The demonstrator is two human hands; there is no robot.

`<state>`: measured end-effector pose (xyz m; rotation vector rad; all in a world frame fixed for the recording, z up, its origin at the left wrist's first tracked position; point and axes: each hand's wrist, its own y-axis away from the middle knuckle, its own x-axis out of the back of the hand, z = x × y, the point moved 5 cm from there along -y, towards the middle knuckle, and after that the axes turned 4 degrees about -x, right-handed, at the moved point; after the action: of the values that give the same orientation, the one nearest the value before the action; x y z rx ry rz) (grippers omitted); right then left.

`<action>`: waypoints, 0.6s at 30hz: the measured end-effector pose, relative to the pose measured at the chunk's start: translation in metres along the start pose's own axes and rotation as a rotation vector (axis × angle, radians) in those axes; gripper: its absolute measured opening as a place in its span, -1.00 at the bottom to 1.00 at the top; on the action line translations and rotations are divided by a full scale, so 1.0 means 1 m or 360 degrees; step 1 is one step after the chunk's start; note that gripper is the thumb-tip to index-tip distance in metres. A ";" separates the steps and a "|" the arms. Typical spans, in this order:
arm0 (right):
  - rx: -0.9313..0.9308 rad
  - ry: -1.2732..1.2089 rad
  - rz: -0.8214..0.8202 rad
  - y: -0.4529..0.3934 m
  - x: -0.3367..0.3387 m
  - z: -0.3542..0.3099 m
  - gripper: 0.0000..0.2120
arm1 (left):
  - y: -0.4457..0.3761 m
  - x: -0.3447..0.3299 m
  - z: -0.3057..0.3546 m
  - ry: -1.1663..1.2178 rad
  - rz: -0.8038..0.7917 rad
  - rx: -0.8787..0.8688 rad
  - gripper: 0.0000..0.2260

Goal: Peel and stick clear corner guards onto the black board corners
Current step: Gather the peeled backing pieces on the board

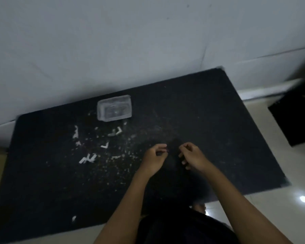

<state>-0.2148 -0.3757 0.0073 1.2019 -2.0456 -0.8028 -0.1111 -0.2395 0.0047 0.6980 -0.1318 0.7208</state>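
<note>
Both hands, left [154, 158] and right [192, 155], hovered curled over the black board [209, 120]; any held thing was too blurred to tell. White scraps [87, 158] and a clear tub [114, 107] lay left.

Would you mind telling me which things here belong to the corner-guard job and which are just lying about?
Belongs to the job:
- black board
- clear plastic container standing on the board
- left hand and right hand, fingers curled above the board; anything pinched is too small to tell

Just lying about:
- white paper scraps scattered on the board
- dark object on the floor at right
</note>
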 end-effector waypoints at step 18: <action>0.0294 0.0993 -0.0012 -0.034 -0.204 -0.108 -0.78 | -0.022 0.270 -0.122 -0.0254 0.0632 -0.0034 -0.73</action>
<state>-0.0352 -0.2266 0.0062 1.3505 -1.6137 -0.1927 0.0916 -0.0231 -0.0089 0.7166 -0.4325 1.0408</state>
